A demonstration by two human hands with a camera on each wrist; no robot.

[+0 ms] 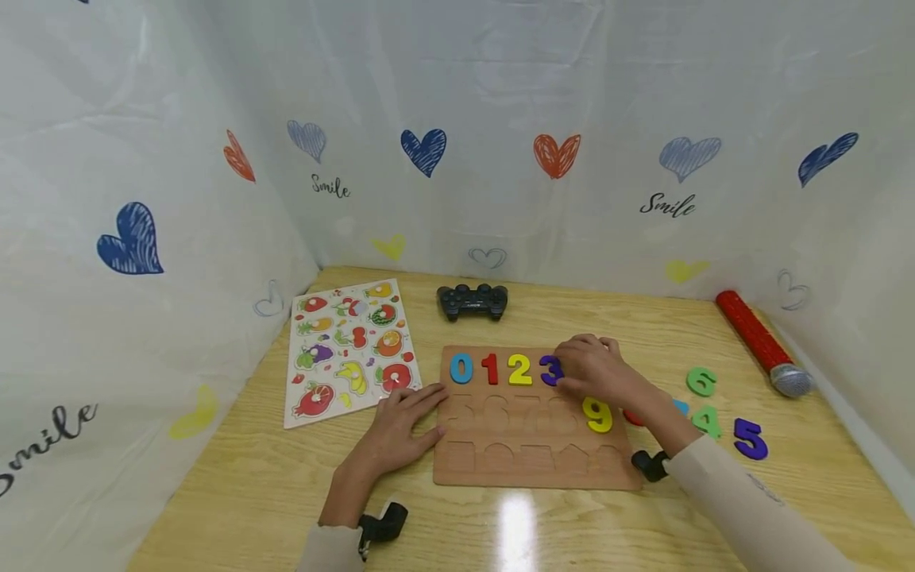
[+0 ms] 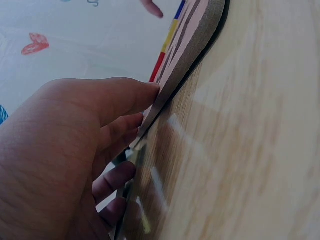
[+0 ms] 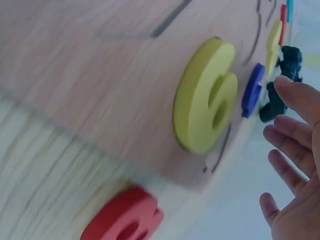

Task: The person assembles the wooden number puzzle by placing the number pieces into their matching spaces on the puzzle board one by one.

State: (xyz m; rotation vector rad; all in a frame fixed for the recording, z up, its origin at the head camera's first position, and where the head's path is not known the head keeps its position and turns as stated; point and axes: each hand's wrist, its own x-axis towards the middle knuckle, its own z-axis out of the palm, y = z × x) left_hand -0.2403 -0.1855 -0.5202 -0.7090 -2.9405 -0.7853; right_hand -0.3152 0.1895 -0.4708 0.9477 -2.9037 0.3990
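Note:
A brown wooden number board [image 1: 493, 461] lies at the centre. Along its top row sit a blue 0 [image 1: 461, 368], a red 1 [image 1: 489, 369], a yellow 2 [image 1: 519, 369] and a purple 3 [image 1: 550, 370]. A yellow 9 [image 3: 200, 100] lies on the board's right side. My right hand [image 1: 595, 369] hovers by the purple 3, its fingers loosely bent and holding nothing in the right wrist view. At the board's left edge, my left hand [image 1: 402, 429] rests with thumb and fingertips touching the rim and fingers fairly straight.
Right of the board lie a green 6 [image 1: 701, 381], a green 4 [image 1: 706, 421], a purple 5 [image 1: 750, 438] and a red number [image 3: 127, 217], with a blue piece partly behind my forearm. A fruit puzzle [image 1: 343, 349], black game controller [image 1: 472, 302] and red microphone [image 1: 758, 338] surround the board.

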